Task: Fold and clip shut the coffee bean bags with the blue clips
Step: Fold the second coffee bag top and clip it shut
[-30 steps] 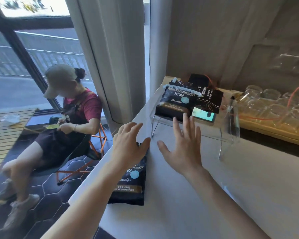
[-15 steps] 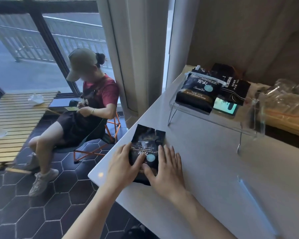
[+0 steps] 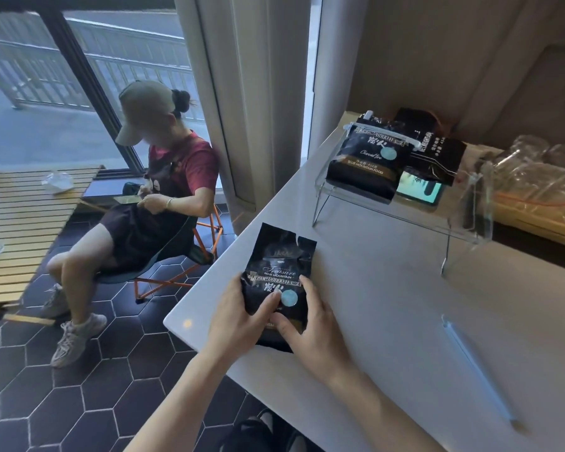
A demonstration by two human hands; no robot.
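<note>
We hold a black coffee bean bag (image 3: 279,282) with both hands near the front left corner of the white surface (image 3: 388,305). The bag lies flat, label up, its open top edge crumpled and torn-looking, pointing away from us. Our left hand (image 3: 238,316) grips the bag's left edge, thumb pressed on the front near the pale blue round sticker. Our right hand (image 3: 310,327) clasps the right edge, fingers curled along the side and thumb laid across the lower front. Both hands are closed on the bag, not spread.

A blue clip (image 3: 477,370) lies on the surface to our right, well apart from the bag, long and thin.

Farther back stands a clear acrylic stand (image 3: 388,207) carrying a second coffee bag (image 3: 366,161), its top already shut under a pale clip (image 3: 382,135). Beside it sit another dark packet (image 3: 437,154) and a small lit screen (image 3: 419,190).

To the left, beyond the surface, a seated person in a cap (image 3: 150,177) sits on a folding chair (image 3: 190,256) by the window.
</note>
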